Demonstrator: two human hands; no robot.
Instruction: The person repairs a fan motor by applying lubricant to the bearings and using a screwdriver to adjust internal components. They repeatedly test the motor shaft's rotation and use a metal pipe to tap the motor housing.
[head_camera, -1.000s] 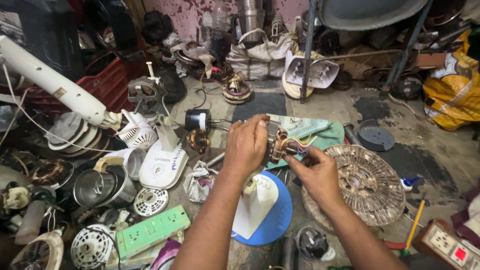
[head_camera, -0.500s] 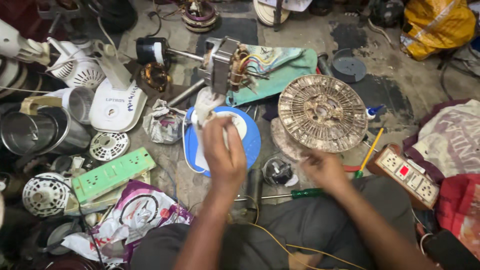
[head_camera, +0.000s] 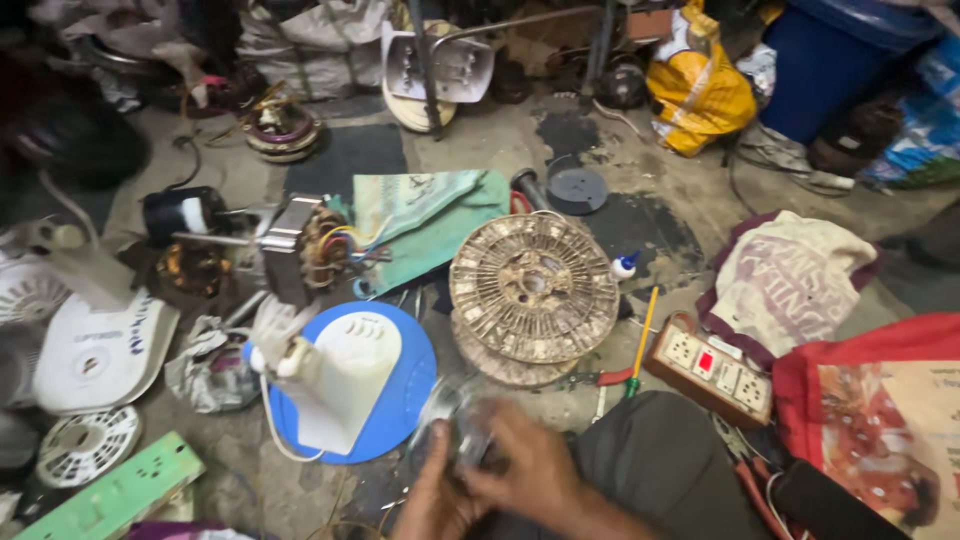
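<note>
We see both hands low in the frame, blurred, closed together around a small clear roundish part (head_camera: 462, 425) that we cannot make out sharply. The left hand (head_camera: 432, 495) cups it from below and the left side, fingers curled; the right hand (head_camera: 535, 470) wraps over it from the right. The part sits just in front of the dark trouser knee (head_camera: 660, 465), above the concrete floor (head_camera: 640, 230).

Just left of the hands lies a blue disc (head_camera: 405, 385) with a white fan housing (head_camera: 335, 375) resting on it. Beyond the hands, two round slotted metal discs (head_camera: 533, 285) lie stacked, touching the blue disc's right side. A motor with copper windings (head_camera: 315, 245) lies farther back on the left, beside a green cloth (head_camera: 430, 225). To the right of the discs lie a yellow-handled screwdriver (head_camera: 642, 335) and a brown socket board (head_camera: 712, 372). A yellow bag (head_camera: 700, 90) lies well apart at the back.
</note>
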